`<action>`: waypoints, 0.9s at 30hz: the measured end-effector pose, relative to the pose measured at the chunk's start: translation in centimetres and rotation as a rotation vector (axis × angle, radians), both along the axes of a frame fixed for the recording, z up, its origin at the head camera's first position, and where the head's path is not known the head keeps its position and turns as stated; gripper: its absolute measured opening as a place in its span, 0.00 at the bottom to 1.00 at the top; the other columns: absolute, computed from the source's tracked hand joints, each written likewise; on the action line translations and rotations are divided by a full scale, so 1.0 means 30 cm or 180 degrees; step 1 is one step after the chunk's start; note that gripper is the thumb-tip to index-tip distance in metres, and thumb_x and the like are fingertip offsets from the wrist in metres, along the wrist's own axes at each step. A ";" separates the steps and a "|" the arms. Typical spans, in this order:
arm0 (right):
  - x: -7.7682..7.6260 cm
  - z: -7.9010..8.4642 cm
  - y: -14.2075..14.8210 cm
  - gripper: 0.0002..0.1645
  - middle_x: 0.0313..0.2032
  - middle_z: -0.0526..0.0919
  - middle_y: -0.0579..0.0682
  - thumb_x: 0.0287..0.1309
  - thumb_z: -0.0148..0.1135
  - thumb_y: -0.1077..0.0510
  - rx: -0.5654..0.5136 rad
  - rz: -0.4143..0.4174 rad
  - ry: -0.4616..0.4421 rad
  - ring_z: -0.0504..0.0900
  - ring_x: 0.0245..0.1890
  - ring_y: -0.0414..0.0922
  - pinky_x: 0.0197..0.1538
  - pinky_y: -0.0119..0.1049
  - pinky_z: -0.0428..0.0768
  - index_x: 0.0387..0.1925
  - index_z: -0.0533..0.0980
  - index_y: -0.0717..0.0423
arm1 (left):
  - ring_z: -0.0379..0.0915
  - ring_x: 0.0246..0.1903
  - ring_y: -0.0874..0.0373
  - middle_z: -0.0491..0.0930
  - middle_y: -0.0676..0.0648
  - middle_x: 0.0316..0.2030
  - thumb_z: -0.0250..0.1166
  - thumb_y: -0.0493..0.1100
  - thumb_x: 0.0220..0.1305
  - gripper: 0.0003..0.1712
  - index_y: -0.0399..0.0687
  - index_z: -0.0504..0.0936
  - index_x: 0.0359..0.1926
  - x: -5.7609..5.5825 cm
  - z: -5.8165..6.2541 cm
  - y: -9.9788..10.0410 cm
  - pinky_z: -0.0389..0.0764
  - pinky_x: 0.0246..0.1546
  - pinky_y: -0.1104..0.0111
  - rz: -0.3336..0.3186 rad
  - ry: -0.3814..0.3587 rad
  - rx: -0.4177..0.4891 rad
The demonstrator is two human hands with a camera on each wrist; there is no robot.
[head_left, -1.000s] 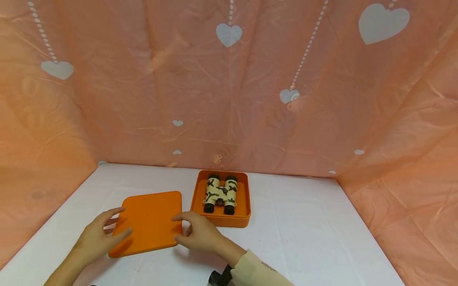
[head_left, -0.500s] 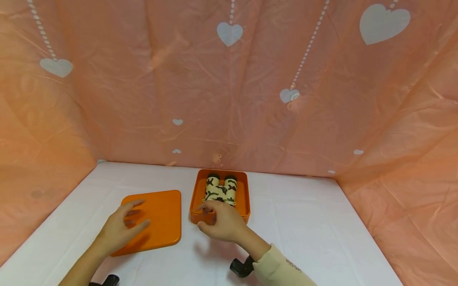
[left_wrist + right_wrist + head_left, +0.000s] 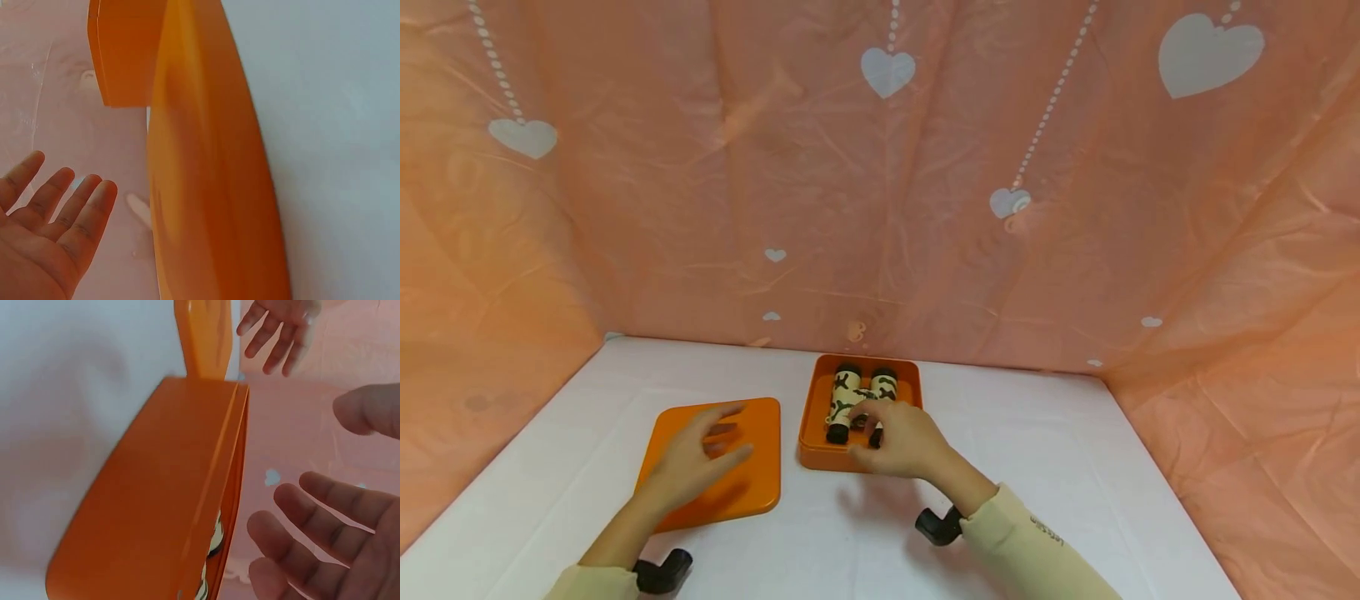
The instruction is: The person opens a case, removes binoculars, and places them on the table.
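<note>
Camouflage-patterned binoculars [image 3: 846, 400] with black ends lie inside an orange box [image 3: 827, 457] at the back middle of the table. My right hand [image 3: 901, 440] hovers over the box's front right corner, fingers loosely bent and holding nothing; it hides part of the binoculars. To the left lies the flat orange lid [image 3: 762, 450] on the white cloth. Above it is my left hand [image 3: 688, 462], fingers spread and nothing in its grasp. In the right wrist view the box wall [image 3: 150, 487] fills the middle, with the binoculars just showing past its rim.
A white cloth [image 3: 1037, 467] covers the table. Orange-pink sheeting [image 3: 925, 275] with white hearts stands behind it and at both sides. Black wrist-camera mounts [image 3: 662, 572] stick out below each wrist, close over the cloth.
Both hands have moved right. The right hand went from beside the lid's right edge to over the box; the left went from the lid's left edge to above it. Lid and box stay put.
</note>
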State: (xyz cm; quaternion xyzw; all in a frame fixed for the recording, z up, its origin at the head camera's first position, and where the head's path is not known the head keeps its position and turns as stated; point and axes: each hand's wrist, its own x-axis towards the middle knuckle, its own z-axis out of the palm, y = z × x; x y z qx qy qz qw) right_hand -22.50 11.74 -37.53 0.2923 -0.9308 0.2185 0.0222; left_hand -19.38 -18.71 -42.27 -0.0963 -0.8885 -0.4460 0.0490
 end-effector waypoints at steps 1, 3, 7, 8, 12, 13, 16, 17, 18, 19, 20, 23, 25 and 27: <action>-0.009 0.001 0.005 0.26 0.32 0.83 0.45 0.49 0.65 0.44 0.0049 0.0005 -0.0014 0.75 0.26 0.36 0.26 0.28 0.74 0.50 0.79 0.47 | 0.73 0.57 0.37 0.68 0.36 0.64 0.67 0.51 0.61 0.37 0.47 0.66 0.67 -0.006 -0.001 0.007 0.78 0.53 0.46 -0.0037 -0.0005 0.0039; -0.030 0.001 0.016 0.27 0.30 0.82 0.45 0.49 0.66 0.44 0.0151 -0.0005 -0.0040 0.73 0.23 0.35 0.24 0.29 0.73 0.52 0.78 0.48 | 0.72 0.58 0.38 0.68 0.36 0.65 0.67 0.50 0.61 0.37 0.47 0.65 0.68 -0.018 -0.003 0.023 0.77 0.55 0.46 -0.0114 -0.0010 0.0121; -0.074 0.000 0.033 0.31 0.27 0.81 0.44 0.49 0.67 0.42 0.0323 -0.0067 -0.0115 0.73 0.22 0.36 0.24 0.30 0.73 0.54 0.77 0.49 | 0.72 0.59 0.38 0.67 0.37 0.65 0.68 0.48 0.61 0.36 0.48 0.65 0.68 -0.041 -0.001 0.052 0.76 0.57 0.46 -0.0217 -0.0001 0.0280; -0.085 -0.001 0.037 0.31 0.25 0.80 0.43 0.49 0.67 0.42 0.0366 -0.0080 -0.0134 0.73 0.22 0.35 0.24 0.30 0.73 0.55 0.77 0.49 | 0.71 0.59 0.39 0.67 0.37 0.65 0.68 0.48 0.61 0.36 0.48 0.66 0.68 -0.045 0.000 0.058 0.76 0.57 0.47 -0.0231 -0.0003 0.0316; -0.116 0.002 0.050 0.32 0.22 0.77 0.42 0.49 0.67 0.41 0.0475 -0.0106 -0.0231 0.73 0.20 0.36 0.23 0.31 0.72 0.55 0.76 0.49 | 0.71 0.59 0.39 0.68 0.38 0.65 0.68 0.49 0.60 0.36 0.49 0.66 0.68 -0.062 -0.005 0.078 0.76 0.58 0.49 -0.0256 -0.0005 0.0354; -0.124 0.002 0.052 0.32 0.21 0.77 0.43 0.49 0.68 0.41 0.0498 -0.0102 -0.0239 0.72 0.20 0.37 0.23 0.32 0.71 0.55 0.76 0.49 | 0.71 0.59 0.39 0.67 0.38 0.66 0.68 0.49 0.60 0.36 0.49 0.66 0.68 -0.065 -0.007 0.082 0.76 0.58 0.49 -0.0261 -0.0021 0.0363; -0.149 -0.003 0.058 0.34 0.20 0.76 0.44 0.49 0.68 0.39 0.0595 -0.0121 -0.0286 0.72 0.19 0.38 0.23 0.33 0.72 0.56 0.75 0.49 | 0.70 0.60 0.40 0.67 0.39 0.66 0.68 0.50 0.60 0.37 0.50 0.66 0.68 -0.080 -0.018 0.092 0.77 0.58 0.50 -0.0269 -0.0086 0.0385; -0.157 -0.004 0.059 0.36 0.20 0.77 0.44 0.49 0.68 0.38 0.0648 -0.0136 -0.0293 0.73 0.20 0.39 0.25 0.34 0.73 0.58 0.75 0.49 | 0.70 0.60 0.40 0.66 0.39 0.67 0.68 0.49 0.60 0.37 0.50 0.65 0.68 -0.086 -0.021 0.095 0.77 0.58 0.50 -0.0268 -0.0121 0.0390; -0.168 -0.008 0.060 0.37 0.23 0.79 0.44 0.48 0.68 0.37 0.0710 -0.0153 -0.0295 0.73 0.22 0.39 0.27 0.35 0.76 0.59 0.74 0.49 | 0.70 0.61 0.40 0.65 0.39 0.67 0.69 0.50 0.59 0.38 0.51 0.65 0.68 -0.092 -0.026 0.098 0.77 0.58 0.51 -0.0268 -0.0156 0.0394; -0.179 -0.011 0.060 0.39 0.25 0.80 0.44 0.48 0.68 0.37 0.0764 -0.0172 -0.0301 0.74 0.24 0.39 0.30 0.36 0.78 0.60 0.73 0.49 | 0.69 0.61 0.40 0.65 0.39 0.68 0.69 0.49 0.59 0.38 0.52 0.65 0.69 -0.098 -0.029 0.102 0.77 0.58 0.51 -0.0265 -0.0193 0.0388; -0.188 -0.012 0.059 0.41 0.29 0.83 0.45 0.48 0.68 0.36 0.0812 -0.0189 -0.0324 0.76 0.26 0.40 0.33 0.39 0.80 0.61 0.72 0.49 | 0.69 0.61 0.40 0.65 0.40 0.68 0.69 0.50 0.59 0.39 0.52 0.65 0.69 -0.104 -0.034 0.104 0.77 0.58 0.51 -0.0263 -0.0220 0.0382; -0.214 -0.015 0.055 0.43 0.43 0.85 0.47 0.47 0.68 0.35 0.0906 -0.0231 -0.0363 0.80 0.35 0.43 0.44 0.45 0.82 0.63 0.71 0.48 | 0.69 0.61 0.41 0.64 0.39 0.68 0.69 0.49 0.58 0.40 0.51 0.64 0.69 -0.119 -0.046 0.115 0.77 0.58 0.52 -0.0284 -0.0287 0.0408; -0.230 -0.017 0.050 0.43 0.48 0.84 0.48 0.47 0.69 0.34 0.0925 -0.0242 -0.0398 0.82 0.40 0.45 0.47 0.47 0.82 0.63 0.72 0.48 | 0.68 0.61 0.40 0.64 0.39 0.68 0.70 0.48 0.57 0.41 0.49 0.64 0.69 -0.125 -0.053 0.124 0.77 0.58 0.52 -0.0306 -0.0325 0.0443; -0.244 -0.018 0.044 0.43 0.51 0.83 0.48 0.46 0.69 0.34 0.0943 -0.0245 -0.0432 0.82 0.43 0.46 0.49 0.48 0.81 0.62 0.72 0.47 | 0.69 0.61 0.40 0.64 0.38 0.68 0.71 0.48 0.57 0.42 0.48 0.63 0.70 -0.130 -0.058 0.133 0.77 0.58 0.52 -0.0325 -0.0356 0.0484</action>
